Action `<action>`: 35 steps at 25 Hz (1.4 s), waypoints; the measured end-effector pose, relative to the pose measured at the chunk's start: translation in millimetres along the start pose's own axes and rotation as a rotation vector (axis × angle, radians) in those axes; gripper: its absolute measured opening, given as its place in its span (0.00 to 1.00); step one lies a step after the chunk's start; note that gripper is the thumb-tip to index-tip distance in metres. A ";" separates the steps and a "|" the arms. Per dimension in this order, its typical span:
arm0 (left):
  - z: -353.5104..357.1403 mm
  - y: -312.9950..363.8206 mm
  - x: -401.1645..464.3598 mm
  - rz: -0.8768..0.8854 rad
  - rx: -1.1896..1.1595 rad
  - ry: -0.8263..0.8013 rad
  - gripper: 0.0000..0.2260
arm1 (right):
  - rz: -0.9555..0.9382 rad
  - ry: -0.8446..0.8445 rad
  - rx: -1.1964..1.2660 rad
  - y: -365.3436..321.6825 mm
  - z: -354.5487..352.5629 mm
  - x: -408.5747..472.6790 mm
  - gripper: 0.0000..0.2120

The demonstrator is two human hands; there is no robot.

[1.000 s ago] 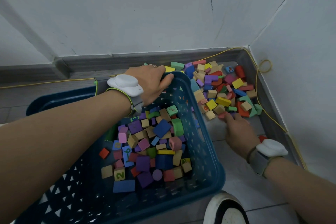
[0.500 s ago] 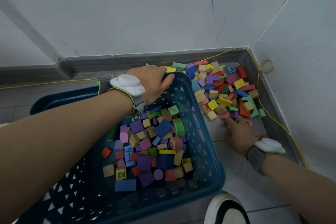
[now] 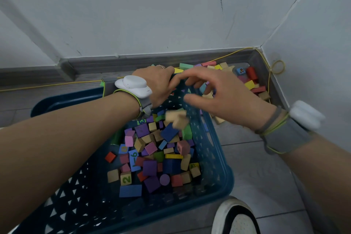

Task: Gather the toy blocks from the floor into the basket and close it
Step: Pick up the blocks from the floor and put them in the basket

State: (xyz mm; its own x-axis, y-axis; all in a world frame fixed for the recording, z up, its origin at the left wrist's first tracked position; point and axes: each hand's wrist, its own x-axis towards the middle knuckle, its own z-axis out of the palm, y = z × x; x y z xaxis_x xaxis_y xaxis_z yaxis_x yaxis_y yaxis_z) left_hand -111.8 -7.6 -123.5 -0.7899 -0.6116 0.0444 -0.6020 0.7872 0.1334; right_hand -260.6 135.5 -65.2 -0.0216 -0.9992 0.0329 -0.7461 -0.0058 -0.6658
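A dark blue plastic basket (image 3: 218, 159) stands tilted on the floor, and many coloured blocks (image 3: 152, 157) lie inside it. My left hand (image 3: 157, 83) grips its far rim. Above the basket's far right corner hovers my right hand (image 3: 218, 93), fingers spread and empty. Just under it, blurred tan blocks (image 3: 177, 118) are falling into the basket. A pile of loose blocks (image 3: 250, 83) lies on the floor in the wall corner beyond; my right hand hides part of it.
Two white walls meet at the back right, with a grey skirting board (image 3: 133, 61) and a thin yellow cable (image 3: 273, 74) along it. A white shoe (image 3: 235, 216) sits on the grey tiles just in front of the basket.
My right hand has risen from the floor pile and swung left over the basket, letting go of blocks that now drop in. My left hand stays on the rim.
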 end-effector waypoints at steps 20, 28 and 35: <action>-3.5 17.6 -1.2 0.121 -0.049 -0.045 0.16 | 0.801 -0.105 -0.371 203.8 67.4 -92.7 0.24; -2.5 16.2 -0.5 0.118 -0.066 -0.054 0.16 | 0.721 -0.097 -0.307 202.6 69.5 -92.5 0.17; -5.8 17.2 -1.2 0.184 -0.007 -0.063 0.14 | 0.601 -0.111 -0.420 193.5 88.6 -98.4 0.20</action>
State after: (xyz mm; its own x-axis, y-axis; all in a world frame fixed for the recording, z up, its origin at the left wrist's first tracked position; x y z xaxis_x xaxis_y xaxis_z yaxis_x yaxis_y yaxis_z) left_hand -120.5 6.2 -115.5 -0.8923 -0.4515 0.0061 -0.4466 0.8844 0.1355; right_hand -344.0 229.2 -263.3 -0.4552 -0.8238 -0.3379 -0.8191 0.5362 -0.2037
